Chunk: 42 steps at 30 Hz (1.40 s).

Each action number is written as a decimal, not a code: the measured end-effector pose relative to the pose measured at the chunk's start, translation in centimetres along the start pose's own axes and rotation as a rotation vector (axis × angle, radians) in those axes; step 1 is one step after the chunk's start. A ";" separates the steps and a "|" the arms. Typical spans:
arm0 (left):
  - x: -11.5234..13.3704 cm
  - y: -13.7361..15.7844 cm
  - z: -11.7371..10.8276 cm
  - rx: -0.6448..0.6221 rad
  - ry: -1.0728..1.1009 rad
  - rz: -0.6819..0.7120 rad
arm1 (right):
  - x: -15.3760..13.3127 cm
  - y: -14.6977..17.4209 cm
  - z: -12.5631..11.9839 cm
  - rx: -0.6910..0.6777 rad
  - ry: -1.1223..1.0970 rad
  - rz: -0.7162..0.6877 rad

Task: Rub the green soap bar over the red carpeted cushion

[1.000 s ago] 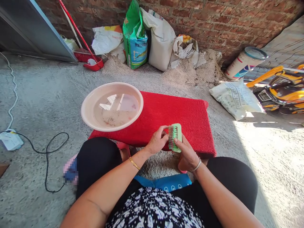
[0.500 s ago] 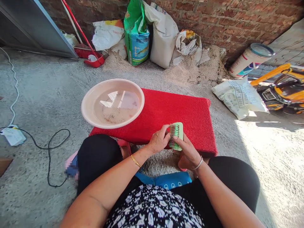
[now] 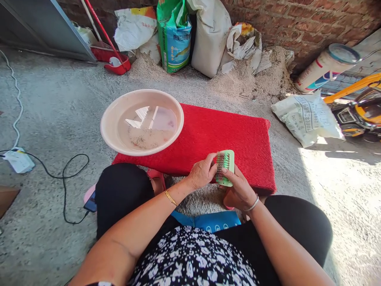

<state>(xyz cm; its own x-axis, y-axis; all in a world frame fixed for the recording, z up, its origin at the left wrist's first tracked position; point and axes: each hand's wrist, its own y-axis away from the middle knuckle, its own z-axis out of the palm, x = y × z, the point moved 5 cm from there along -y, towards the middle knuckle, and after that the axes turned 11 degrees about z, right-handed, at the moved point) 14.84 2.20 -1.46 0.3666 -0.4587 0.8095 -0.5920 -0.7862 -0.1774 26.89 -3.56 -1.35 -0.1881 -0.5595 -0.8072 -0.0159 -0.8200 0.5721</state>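
Observation:
A small light green brush (image 3: 229, 167) with rows of dark bristles is held up over the near edge of the red-covered bench (image 3: 226, 127). My right hand (image 3: 240, 186) grips it from the right, thumb laid across the bristle side and fingers behind. From the left, my left hand (image 3: 203, 172) has its fingers curled and pressed to the bristled edge. Whether a small bit sits between those fingertips cannot be made out. On the bench's left end stands a pale pink basin (image 3: 108, 137) of water, with dark specks at its bottom.
A dark cable (image 3: 63, 178) runs over the concrete floor at left to a phone (image 3: 91, 202) by my knee. Several sacks (image 3: 208, 39) and a red dustpan (image 3: 119, 67) line the brick wall. A white bag (image 3: 308, 117) and a yellow toy vehicle (image 3: 366, 109) lie right.
The view has tilted slightly downward, so the surroundings sit higher. Both hands keep their hold on the brush, with only a slight shift of the fingers.

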 end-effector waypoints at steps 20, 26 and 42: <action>0.0 0.0 0.0 -0.008 -0.024 -0.004 | 0.1 0.0 -0.2 0.001 -0.022 0.031; -0.1 0.0 0.0 -0.001 -0.023 -0.003 | 0.2 -0.1 -0.2 0.007 0.009 0.015; -0.2 0.0 0.1 0.007 -0.014 -0.001 | 0.1 -0.2 -0.3 0.008 0.002 0.050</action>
<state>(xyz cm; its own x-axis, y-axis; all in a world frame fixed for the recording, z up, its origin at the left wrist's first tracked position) 14.83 2.23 -1.65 0.3772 -0.4640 0.8015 -0.5868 -0.7893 -0.1809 27.16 -3.51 -1.58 -0.1866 -0.6001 -0.7778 -0.0140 -0.7900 0.6129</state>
